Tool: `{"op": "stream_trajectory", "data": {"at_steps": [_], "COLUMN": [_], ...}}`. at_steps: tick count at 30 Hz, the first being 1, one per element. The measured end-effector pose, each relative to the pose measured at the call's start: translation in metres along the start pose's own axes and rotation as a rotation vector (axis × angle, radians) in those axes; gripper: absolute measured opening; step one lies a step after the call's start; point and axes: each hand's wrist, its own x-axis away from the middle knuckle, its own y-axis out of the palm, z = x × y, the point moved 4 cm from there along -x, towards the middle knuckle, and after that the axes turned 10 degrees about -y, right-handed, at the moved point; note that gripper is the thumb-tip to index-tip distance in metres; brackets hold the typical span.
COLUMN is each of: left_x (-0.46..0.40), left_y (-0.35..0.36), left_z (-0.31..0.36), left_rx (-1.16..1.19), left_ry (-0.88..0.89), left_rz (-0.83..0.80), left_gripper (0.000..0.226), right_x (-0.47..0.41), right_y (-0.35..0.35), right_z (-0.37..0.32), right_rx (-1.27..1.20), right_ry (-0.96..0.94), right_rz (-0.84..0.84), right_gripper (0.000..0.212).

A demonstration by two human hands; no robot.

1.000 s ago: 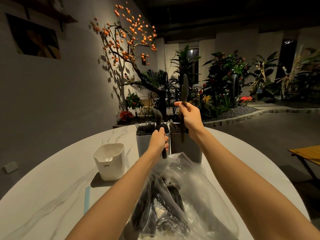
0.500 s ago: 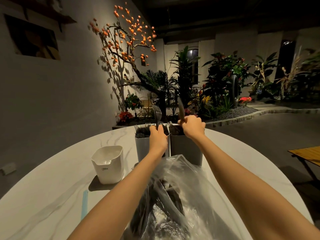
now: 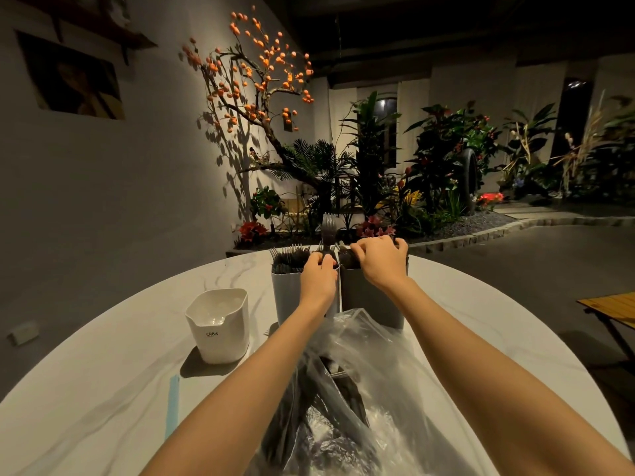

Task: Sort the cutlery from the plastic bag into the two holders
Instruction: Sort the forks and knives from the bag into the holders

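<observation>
Two tall holders stand side by side at the far side of the table: a light grey left holder [image 3: 287,297] full of dark forks [image 3: 288,255] and a darker right holder [image 3: 371,302]. My left hand [image 3: 318,274] is shut on a fork [image 3: 328,228], tines up, at the left holder's right rim. My right hand [image 3: 381,261] rests on the right holder's mouth with its fingers pinched shut on a knife, which is hidden under the hand. The clear plastic bag [image 3: 378,365] lies between my forearms with dark cutlery [image 3: 309,407] inside.
A white cup-like container [image 3: 220,324] stands left of the holders on the round white marble table [image 3: 103,389]. A blue strip [image 3: 171,403] lies near the front left. A wooden table [image 3: 615,307] stands off to the right, with plants behind.
My right hand has dropped from head height to the right holder, taking the knife down inside it. My left hand has moved the fork up to the left holder's rim.
</observation>
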Motion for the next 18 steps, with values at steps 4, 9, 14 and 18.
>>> {"op": "stream_trajectory", "data": {"at_steps": [4, 9, 14, 18], "left_x": [0.000, 0.006, 0.008, 0.011], "left_y": [-0.004, -0.008, -0.018, -0.029], "left_z": [0.000, 0.004, 0.006, 0.008], "left_rx": [-0.055, -0.121, -0.182, -0.142], "left_ry": [0.018, 0.055, 0.070, 0.105], "left_rz": [-0.024, -0.064, -0.130, -0.153], "left_gripper": [0.023, 0.022, 0.023, 0.024], "right_x": [-0.001, -0.003, -0.009, -0.011], "right_y": [-0.013, -0.016, -0.007, -0.011], "right_z": [-0.014, -0.039, -0.043, -0.049], "right_rx": [-0.265, -0.742, -0.653, -0.707], "right_ry": [-0.064, -0.095, -0.012, -0.004], "right_rz": [0.202, 0.144, 0.029, 0.076], "right_gripper": [0.041, 0.029, 0.035, 0.037]}}
